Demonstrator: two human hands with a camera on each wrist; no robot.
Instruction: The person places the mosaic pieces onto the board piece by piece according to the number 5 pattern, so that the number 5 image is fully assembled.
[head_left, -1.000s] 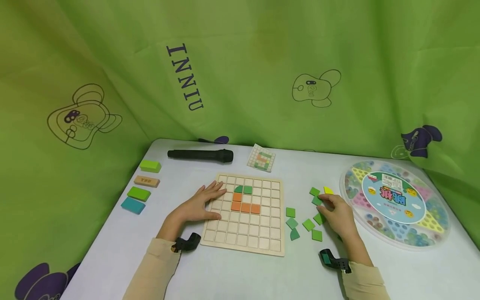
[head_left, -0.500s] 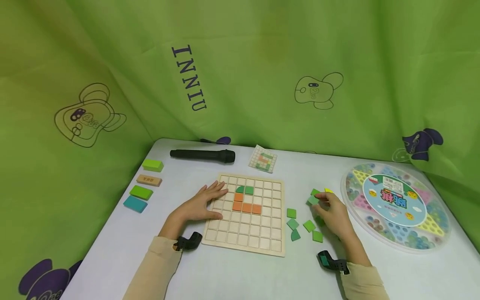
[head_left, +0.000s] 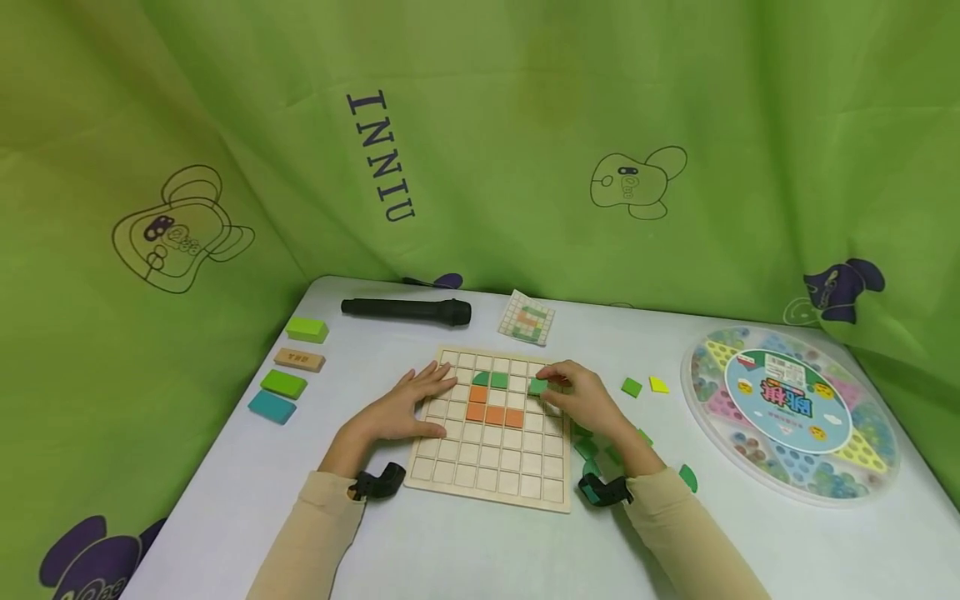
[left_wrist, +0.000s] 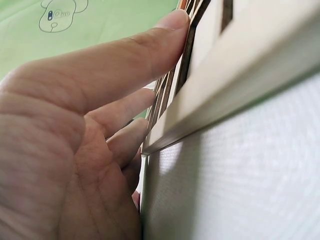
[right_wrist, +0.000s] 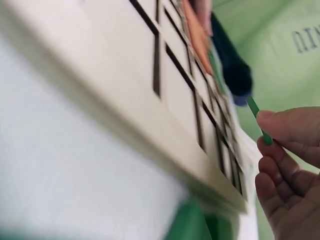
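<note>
Right now my left hand [head_left: 401,410] rests on the left edge of the wooden grid board [head_left: 487,457] on the white counter [head_left: 450,554], its fingers relaxed and holding nothing, thumb set apart. In the board's cells sit four orange tiles [head_left: 495,415] and two green pieces [head_left: 498,380], and to their right my right hand [head_left: 588,404] pinches a green square tile [head_left: 537,387] above the board's far right part. Farther right, a yellow tile [head_left: 658,384] lies near the round game box [head_left: 791,404].
</note>
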